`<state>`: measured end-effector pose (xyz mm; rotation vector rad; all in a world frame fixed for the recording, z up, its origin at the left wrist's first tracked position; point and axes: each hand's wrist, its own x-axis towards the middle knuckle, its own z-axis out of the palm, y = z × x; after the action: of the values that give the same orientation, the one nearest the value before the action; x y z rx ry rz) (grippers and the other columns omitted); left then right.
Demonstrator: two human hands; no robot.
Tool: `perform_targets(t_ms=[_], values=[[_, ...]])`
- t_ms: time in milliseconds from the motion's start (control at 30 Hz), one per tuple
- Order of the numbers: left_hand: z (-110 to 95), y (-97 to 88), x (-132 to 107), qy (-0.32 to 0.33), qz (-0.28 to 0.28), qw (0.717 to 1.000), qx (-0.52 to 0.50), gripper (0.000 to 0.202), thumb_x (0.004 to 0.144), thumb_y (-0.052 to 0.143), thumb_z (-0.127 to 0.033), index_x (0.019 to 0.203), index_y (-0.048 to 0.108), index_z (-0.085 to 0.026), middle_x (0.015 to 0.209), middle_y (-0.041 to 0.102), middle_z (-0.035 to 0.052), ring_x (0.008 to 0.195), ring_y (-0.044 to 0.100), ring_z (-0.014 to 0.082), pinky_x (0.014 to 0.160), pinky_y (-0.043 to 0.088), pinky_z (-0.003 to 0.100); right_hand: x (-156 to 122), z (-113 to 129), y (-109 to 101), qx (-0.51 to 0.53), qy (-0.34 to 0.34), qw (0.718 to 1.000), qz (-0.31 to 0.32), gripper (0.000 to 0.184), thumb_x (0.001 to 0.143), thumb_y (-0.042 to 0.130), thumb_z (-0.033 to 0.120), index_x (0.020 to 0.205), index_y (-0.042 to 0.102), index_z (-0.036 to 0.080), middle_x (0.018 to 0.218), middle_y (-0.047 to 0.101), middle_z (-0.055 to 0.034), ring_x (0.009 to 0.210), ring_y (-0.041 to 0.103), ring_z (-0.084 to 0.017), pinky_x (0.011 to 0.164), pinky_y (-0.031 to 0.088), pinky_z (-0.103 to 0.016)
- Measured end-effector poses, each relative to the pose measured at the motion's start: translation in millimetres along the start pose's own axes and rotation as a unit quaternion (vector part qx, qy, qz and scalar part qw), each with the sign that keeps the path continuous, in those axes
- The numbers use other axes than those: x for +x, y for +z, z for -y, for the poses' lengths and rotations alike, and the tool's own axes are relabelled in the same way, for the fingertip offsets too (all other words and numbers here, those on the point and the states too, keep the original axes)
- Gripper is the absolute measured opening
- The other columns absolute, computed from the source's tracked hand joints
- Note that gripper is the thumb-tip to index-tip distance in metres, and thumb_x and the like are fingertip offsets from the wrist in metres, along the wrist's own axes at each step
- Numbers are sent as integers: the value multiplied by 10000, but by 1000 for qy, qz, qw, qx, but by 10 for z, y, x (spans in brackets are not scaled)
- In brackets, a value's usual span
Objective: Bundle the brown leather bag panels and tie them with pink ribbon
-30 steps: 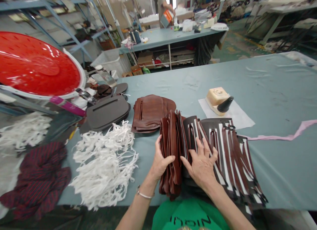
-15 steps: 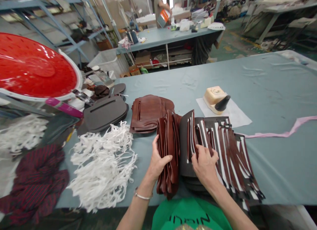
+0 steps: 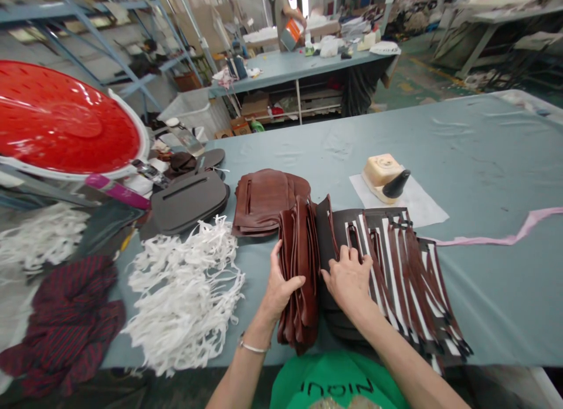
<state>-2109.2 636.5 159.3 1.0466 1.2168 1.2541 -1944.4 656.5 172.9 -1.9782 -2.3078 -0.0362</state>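
Observation:
My left hand (image 3: 278, 283) is closed round a standing bundle of brown leather pieces (image 3: 299, 262) at the table's near edge. My right hand (image 3: 347, 277) presses its fingers on a fanned stack of dark pieces with white strips (image 3: 396, 268) just right of that bundle, with the fingertips at the edge of the top piece. A flat pile of brown leather pieces (image 3: 264, 200) lies behind the bundle.
White strip scraps (image 3: 185, 291) lie heaped at left, by a dark striped cloth (image 3: 65, 321). Grey pieces (image 3: 189, 198) and a red basket (image 3: 65, 124) sit further left. A cream block with a black handle (image 3: 385, 174) rests on paper. A pink ribbon (image 3: 505, 236) trails right. A person (image 3: 285, 10) works far behind.
My right hand slid left across the fanned stack toward the bundle, and a dark piece that stood lifted half a second ago has dropped lower. My left hand kept its hold.

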Motion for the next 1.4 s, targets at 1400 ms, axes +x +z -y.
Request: perform_targets(t_ms=[1400], values=[[-15,-185,-56,20,-24,999,34,903,656,696,-291,1431,237,-234,1439,391,96,1305,403,313,1115,288,473,-23,-161,487,537,6,839,-85,447,908,408,243,1350,393,180,1323,522,-98,1212,505,-190,1067,370,-356]])
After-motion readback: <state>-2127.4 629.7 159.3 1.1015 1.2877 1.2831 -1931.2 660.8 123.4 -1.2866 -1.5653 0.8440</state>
